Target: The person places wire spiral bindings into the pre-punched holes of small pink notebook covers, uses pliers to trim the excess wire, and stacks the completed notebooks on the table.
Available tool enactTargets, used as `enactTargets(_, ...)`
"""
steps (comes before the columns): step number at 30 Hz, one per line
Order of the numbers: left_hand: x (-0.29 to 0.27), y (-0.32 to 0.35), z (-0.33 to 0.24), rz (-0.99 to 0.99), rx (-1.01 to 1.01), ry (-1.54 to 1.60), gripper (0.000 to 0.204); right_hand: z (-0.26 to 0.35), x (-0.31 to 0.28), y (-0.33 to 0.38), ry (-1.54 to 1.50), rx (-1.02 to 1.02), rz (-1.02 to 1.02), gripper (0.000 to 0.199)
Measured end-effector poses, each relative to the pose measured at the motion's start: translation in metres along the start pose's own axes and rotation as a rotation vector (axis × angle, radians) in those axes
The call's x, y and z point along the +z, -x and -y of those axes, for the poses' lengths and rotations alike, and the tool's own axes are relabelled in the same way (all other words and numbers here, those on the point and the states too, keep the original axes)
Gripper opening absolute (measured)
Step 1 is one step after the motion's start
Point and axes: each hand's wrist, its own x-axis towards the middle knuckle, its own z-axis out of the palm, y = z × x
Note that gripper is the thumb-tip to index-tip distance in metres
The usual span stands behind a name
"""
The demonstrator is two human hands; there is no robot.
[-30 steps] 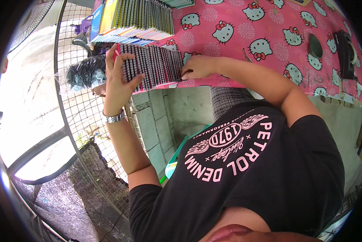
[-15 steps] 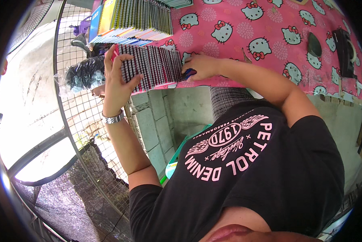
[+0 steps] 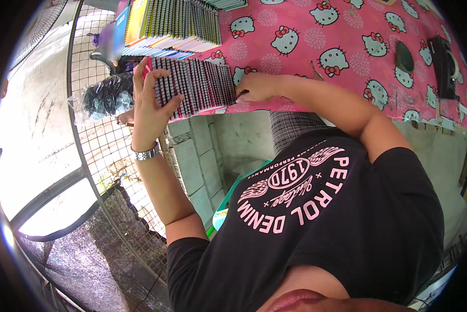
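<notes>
A row of spiral-bound notebooks (image 3: 197, 86) with dark coils and pink-red covers lies near the table's front left edge, coils facing up. My left hand (image 3: 153, 96) is wrapped around the row's left end, its thumb resting across the coils and its fingers over the end cover. At the opposite end my right hand (image 3: 258, 87) is closed, fingertips curled in against the last notebooks. A small dark bit shows under those fingers, but I cannot make out what it is.
Behind the row stand more spiral notebooks (image 3: 179, 23) with yellow and blue covers. A plastic-wrapped dark bundle (image 3: 108, 96) is by the wire mesh at left. On the pink patterned tablecloth (image 3: 306, 44) lie a dark green oval object (image 3: 405, 57) and a black tape dispenser (image 3: 444, 67).
My right hand has shifted slightly and turned its fingers inward at the row's end. The dark blue thing seen under it before is now mostly hidden. The left hand stays put.
</notes>
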Motion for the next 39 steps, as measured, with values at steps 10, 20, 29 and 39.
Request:
enactTargets(10,0.001,0.008,0.005,0.005,-0.054,0.028,0.054,0.013,0.003,0.025,0.188,-0.269,-0.51,0.035)
enactTargets(20,0.003,0.011,0.007,-0.013,-0.037,0.032,0.055,0.011,-0.003,0.023,0.143,-0.224,-0.33,0.03)
enactTargets(29,0.002,0.005,0.003,-0.001,-0.04,0.032,0.053,0.016,-0.016,0.004,0.131,0.037,0.043,0.034)
enactTargets(39,0.002,0.006,0.005,-0.019,-0.025,0.035,0.054,0.005,-0.007,-0.01,0.174,0.011,0.071,0.032)
